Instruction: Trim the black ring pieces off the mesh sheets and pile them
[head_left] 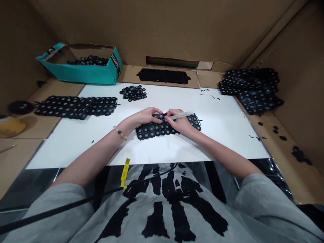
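Brown cardboard walls (177, 27) rise behind and at both sides of the white board (141, 152), a smooth, flat sheet. Beyond its far left corner stands an open teal box (83, 74), with dark dotted pieces inside. At the board's far right corner, a limp, folded pile of dotted black sheets (253, 84) overlaps the edge. A flat dotted panel (65, 106) straddles the board's left edge.

Near the board's middle lies the central panel (149, 131), black with rows of pale round dots and a scalloped outline. Its long axis runs left to right, the right end slightly farther from the board's near edge; thin prongs point out there. A rough black strip (163, 76) lies parallel to the board's far edge, just beyond it. A loose heap of dotted discs (133, 93) sits on the board's far left part.

Above mid-board, the left hand (149, 115) holds the central panel, thumb and forefinger narrowly apart; the right hand (178, 121) grips a slim whitish tool (180, 115), tip leftward. Tiny black scraps (214, 97) dot the board's right side.
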Motion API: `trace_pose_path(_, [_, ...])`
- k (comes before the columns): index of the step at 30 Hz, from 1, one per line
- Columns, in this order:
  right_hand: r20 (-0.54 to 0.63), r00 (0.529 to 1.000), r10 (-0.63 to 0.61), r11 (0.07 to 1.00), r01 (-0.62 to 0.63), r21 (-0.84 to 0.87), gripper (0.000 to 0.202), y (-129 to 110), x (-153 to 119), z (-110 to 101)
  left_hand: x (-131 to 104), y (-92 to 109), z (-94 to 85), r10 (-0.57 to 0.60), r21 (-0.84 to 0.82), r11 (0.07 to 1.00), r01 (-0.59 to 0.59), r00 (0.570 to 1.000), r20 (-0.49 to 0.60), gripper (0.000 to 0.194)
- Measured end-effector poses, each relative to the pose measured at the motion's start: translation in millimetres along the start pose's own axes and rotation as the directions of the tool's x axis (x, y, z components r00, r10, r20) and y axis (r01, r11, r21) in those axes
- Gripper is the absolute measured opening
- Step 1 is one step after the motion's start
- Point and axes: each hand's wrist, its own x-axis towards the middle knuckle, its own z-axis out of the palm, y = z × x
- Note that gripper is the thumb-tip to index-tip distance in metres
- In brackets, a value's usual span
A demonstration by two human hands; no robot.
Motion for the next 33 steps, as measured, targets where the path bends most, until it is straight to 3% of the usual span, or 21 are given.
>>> trace_pose_path(4, [-0.013, 1.0, 0.019, 1.0, -0.019, 0.005, 0.021, 2, 2, -4, -2, 4, -5.2, 0.005, 0.039, 0.999, -0.007, 0.999, 0.042, 0.051])
trace_pose_path(9, [0.031, 0.985, 0.17, 0.971, -0.172, 0.165, 0.021, 6, 5, -24, -3, 3, -7.1, 0.069, 0.237, 0.97, -0.053, 0.996, -0.063, 0.041])
trace_pose_path(13, [0.018, 0.99, 0.14, 0.934, -0.138, 0.329, 0.024, 4, 6, -24, -2, 2, -3.3, 0.085, 0.305, 0.95, -0.069, 0.996, -0.038, 0.036])
trace_pose_path(19, [-0.04, 0.991, 0.125, 0.956, -0.109, 0.273, 0.028, 5, 6, -7, -2, 4, -0.2, 0.072, 0.249, 0.967, -0.058, 0.996, -0.046, 0.04])
trace_pose_path(28, [-0.072, 0.989, 0.13, 0.932, -0.097, 0.349, 0.03, 7, 4, -7, -1, 2, -0.5, 0.044, 0.178, 0.983, -0.037, 0.998, -0.033, 0.037])
trace_pose_path(33, [-0.07, 0.994, 0.086, 0.976, -0.07, 0.208, 0.03, 2, 1, -4, -2, 2, -2.7, 0.016, 0.076, 0.997, -0.019, 0.999, 0.038, 0.036])
